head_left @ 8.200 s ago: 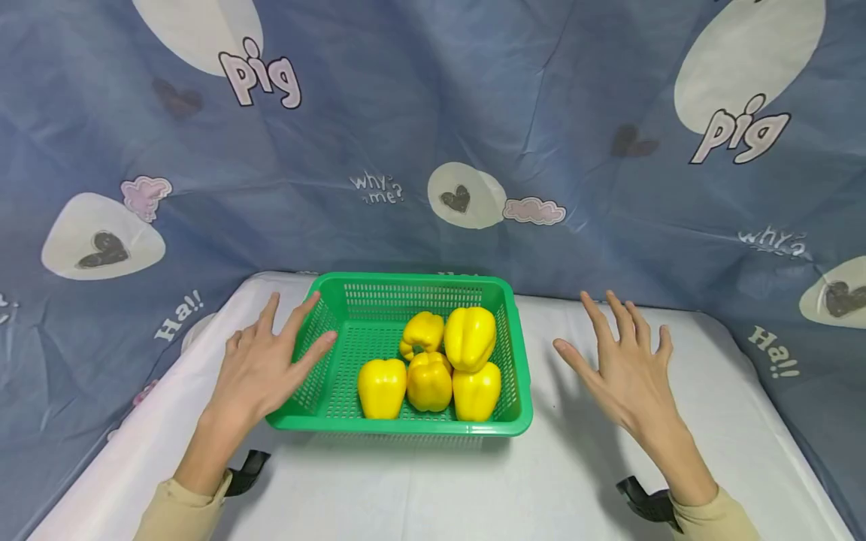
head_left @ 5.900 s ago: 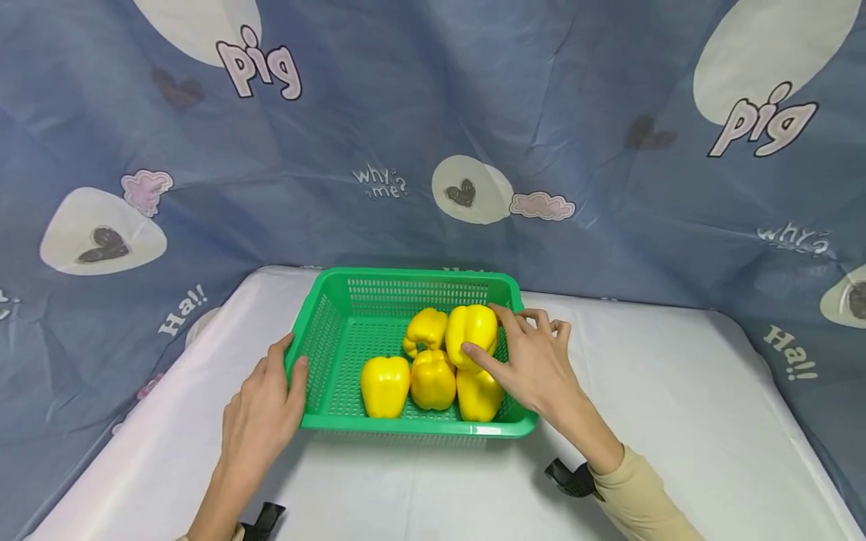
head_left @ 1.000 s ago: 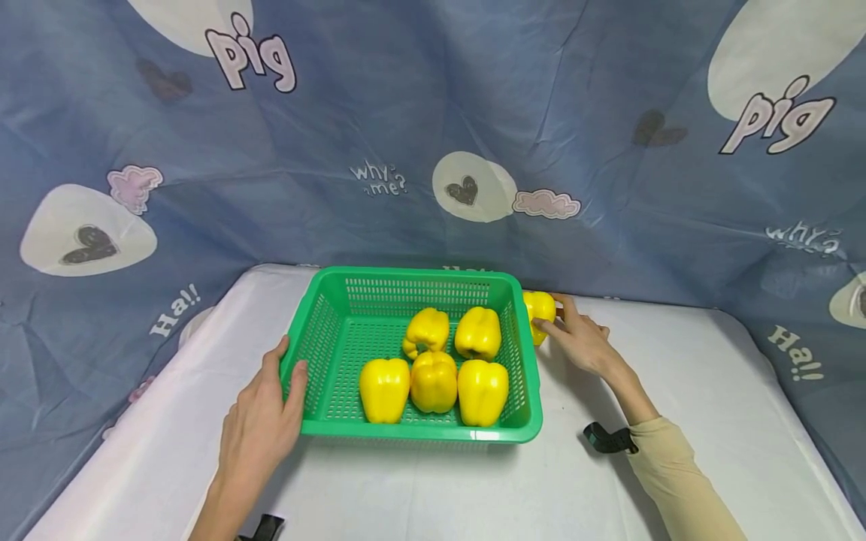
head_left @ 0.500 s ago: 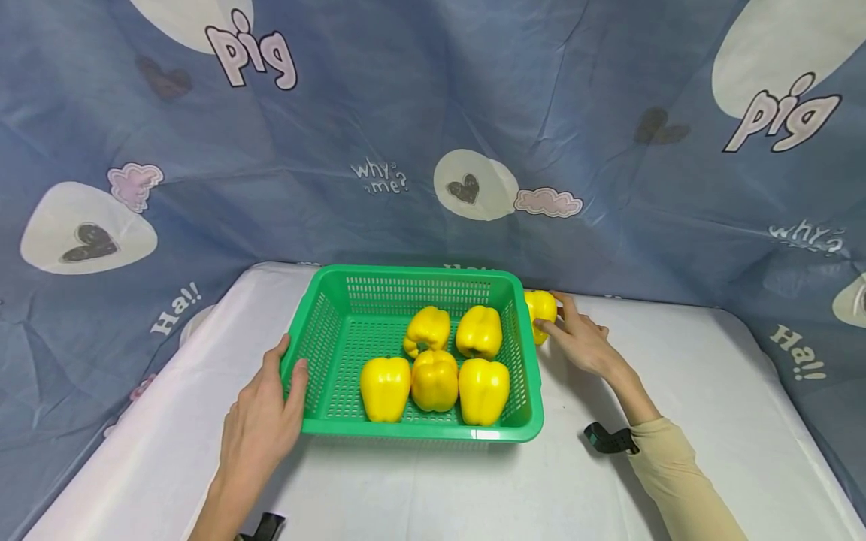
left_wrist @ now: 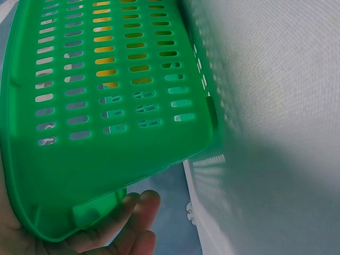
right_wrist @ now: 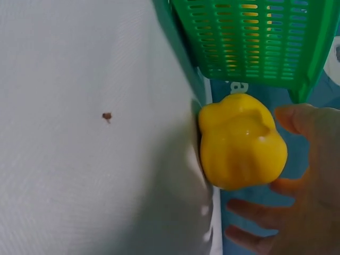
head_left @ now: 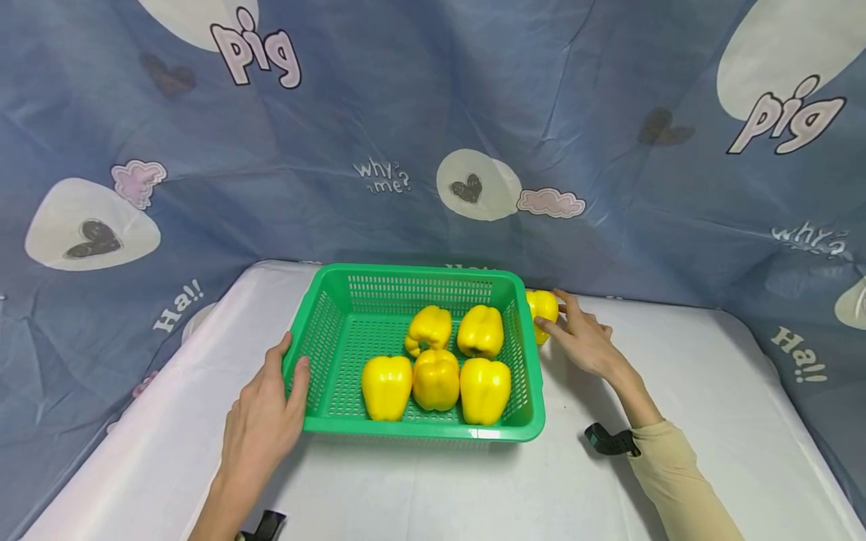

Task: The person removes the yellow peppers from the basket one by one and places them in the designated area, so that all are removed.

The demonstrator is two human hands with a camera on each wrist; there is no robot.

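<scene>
Right of centre in the frame, the right hand (head_left: pixel 585 342) curls thumb and forefinger round a lone yellow pepper (head_left: pixel 541 305) on the white-covered table (head_left: pixel 433 492), just outside the green basket (head_left: pixel 419 430). Left of centre, the left hand (head_left: pixel 260 417) grips the basket's side rim. Five more yellow peppers (head_left: pixel 436 380) lie inside, mostly toward the basket's right.

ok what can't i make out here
Head view: left side of the outer pepper, behind the green basket.
Left wrist view: inner peppers, mostly hidden by the green basket.
Same view: part of the left hand, cut off by left and bottom edges.
Right wrist view: speck on the white cloth, too small to identify.
</scene>
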